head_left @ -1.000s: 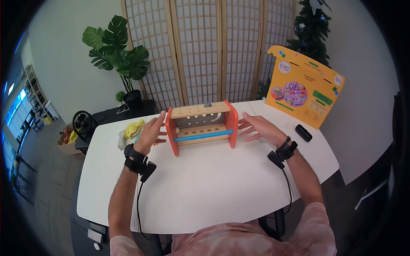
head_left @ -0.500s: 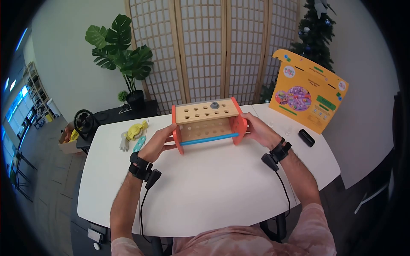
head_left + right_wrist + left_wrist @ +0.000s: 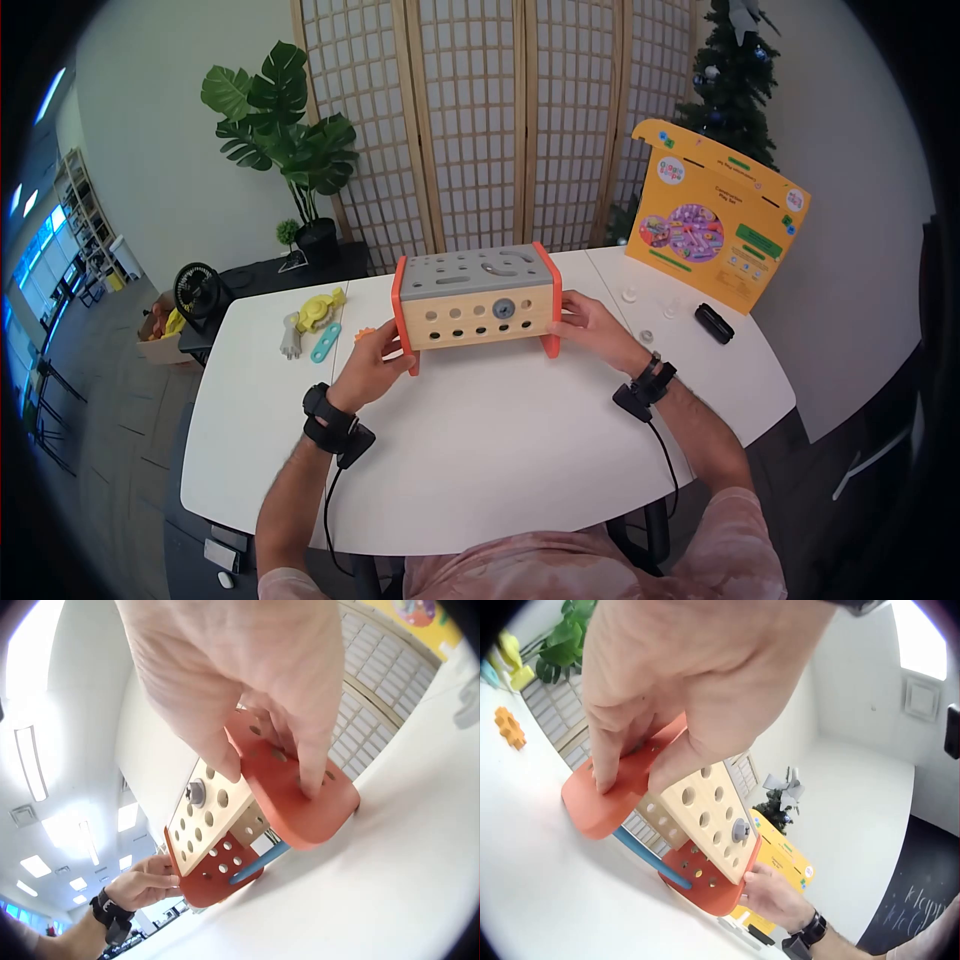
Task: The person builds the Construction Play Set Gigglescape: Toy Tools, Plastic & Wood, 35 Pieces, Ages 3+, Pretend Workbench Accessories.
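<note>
I see the toy bench point(image 3: 450, 312) between my view's two grips: left hand point(image 3: 368, 377) pinching its nine-o'clock end, right hand point(image 3: 600, 332) its three-o'clock, forearms point(image 3: 297, 475) converging.

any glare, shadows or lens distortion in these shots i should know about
Head view: fisheye distortion, black corners, edges of the white table bowed; left wrist view: a blown-out ceiling light at top right; right wrist view: ceiling lights glaring on the left, a soft shadow by the toy bench.
</note>
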### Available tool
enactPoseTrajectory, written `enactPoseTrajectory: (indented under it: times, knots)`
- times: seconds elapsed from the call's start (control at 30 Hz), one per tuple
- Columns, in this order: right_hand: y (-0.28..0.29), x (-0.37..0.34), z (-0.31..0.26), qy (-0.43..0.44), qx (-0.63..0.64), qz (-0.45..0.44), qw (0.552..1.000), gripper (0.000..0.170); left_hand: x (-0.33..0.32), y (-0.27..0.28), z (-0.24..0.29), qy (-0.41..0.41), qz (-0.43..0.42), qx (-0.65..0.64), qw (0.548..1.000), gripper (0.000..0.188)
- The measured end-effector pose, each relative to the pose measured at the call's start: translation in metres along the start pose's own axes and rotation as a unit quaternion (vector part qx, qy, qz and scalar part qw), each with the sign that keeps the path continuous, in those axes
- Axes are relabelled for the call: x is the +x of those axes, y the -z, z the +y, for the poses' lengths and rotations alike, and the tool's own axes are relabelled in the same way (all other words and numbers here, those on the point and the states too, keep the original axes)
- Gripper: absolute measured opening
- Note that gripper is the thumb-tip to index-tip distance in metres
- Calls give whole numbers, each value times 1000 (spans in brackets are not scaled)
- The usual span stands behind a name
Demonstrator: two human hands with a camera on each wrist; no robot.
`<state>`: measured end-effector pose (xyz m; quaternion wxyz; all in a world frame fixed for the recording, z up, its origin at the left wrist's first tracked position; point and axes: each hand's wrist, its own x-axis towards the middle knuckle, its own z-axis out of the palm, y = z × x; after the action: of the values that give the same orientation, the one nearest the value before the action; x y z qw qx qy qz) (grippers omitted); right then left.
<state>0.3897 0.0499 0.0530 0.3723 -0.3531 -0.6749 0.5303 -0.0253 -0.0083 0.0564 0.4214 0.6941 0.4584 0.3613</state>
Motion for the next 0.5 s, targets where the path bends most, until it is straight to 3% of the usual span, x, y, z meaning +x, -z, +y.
enactPoseTrajectory:
  times: [0.03, 0.23, 0.5]
  knots:
    - [-2, 1, 5, 27, -22, -2, 999, 59, 0, -3, -3, -9, 23, 2, 1000, 53]
    - [-3, 11, 25, 25, -50, 32, 998, 48, 1, -12, -10, -3, 30, -15, 999, 52]
    - [-6, 9, 22, 29, -53, 40, 997, 50, 3, -13, -12, 10, 60, 3, 998, 55]
